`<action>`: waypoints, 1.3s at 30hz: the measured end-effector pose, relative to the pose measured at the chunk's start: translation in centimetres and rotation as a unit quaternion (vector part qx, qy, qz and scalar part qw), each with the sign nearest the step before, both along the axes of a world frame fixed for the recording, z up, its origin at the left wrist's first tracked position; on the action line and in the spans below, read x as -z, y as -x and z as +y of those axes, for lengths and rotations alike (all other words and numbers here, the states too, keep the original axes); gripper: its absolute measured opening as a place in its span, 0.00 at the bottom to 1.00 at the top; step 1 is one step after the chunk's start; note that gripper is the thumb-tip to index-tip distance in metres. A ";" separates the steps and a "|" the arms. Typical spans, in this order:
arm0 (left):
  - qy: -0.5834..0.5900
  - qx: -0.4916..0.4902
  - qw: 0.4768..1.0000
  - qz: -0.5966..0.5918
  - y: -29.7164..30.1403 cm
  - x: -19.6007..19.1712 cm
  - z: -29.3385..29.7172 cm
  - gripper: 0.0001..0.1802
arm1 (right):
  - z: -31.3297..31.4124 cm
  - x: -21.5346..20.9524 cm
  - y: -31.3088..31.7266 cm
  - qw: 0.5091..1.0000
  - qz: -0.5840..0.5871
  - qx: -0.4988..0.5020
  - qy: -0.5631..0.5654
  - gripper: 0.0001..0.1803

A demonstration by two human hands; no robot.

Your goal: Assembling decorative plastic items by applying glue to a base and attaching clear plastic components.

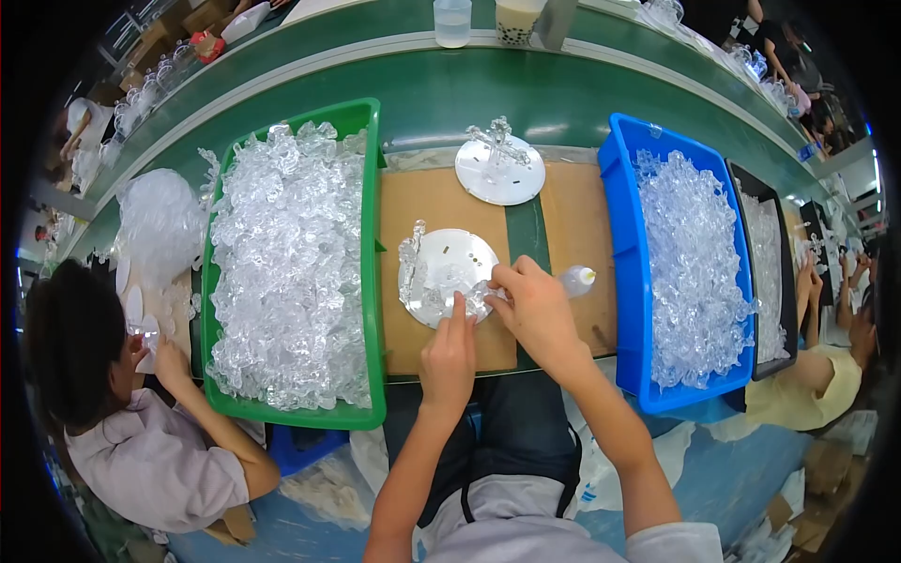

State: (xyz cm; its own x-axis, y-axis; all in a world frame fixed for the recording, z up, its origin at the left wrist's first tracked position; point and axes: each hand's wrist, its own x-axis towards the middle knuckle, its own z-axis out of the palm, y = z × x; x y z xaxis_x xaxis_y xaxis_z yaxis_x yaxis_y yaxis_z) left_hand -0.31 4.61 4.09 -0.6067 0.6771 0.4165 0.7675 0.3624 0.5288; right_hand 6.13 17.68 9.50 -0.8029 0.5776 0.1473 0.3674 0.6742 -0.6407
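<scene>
A round white disc (449,265) lies on a brown cardboard sheet (422,202) in front of me, with clear plastic crystal pieces (413,258) standing along its left and near edge. My left hand (449,355) presses a finger on a clear piece at the disc's near rim. My right hand (535,305) pinches a clear plastic piece (477,297) at the same spot. A second white disc (500,169) carrying a clear branched piece stands farther back.
A green bin (374,281) heaped with clear plastic pieces sits to the left, a blue bin (624,272) of them to the right, a black bin (786,310) beyond. A small glue bottle (577,279) lies by my right hand. Other people sit at both sides. A green conveyor (563,94) runs behind.
</scene>
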 end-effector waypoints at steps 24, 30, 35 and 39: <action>-0.044 -0.028 0.998 0.044 0.1 0.7 -1.5 0.18 | -0.2 1.6 0.9 0.995 0.093 -0.011 0.027 0.07; -0.046 -0.013 0.999 0.018 0.5 1.1 -0.6 0.21 | 0.7 2.0 0.4 0.988 0.109 -0.073 0.085 0.06; -0.010 -0.004 0.999 0.030 0.6 0.8 -0.8 0.21 | -1.8 1.5 0.7 0.996 0.081 0.027 -0.037 0.07; 0.014 0.006 0.999 0.033 0.7 -0.4 -0.4 0.21 | 0.0 1.8 0.9 0.997 0.074 0.016 0.016 0.08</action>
State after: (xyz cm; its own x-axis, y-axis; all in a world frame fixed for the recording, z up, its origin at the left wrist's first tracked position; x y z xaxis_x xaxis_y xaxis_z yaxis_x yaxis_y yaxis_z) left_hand -1.02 4.25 4.45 -0.5707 0.6960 0.4357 0.8045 0.3676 0.4665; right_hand 5.20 17.64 7.70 -0.7553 0.6082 0.2441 0.2872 0.6420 -0.7109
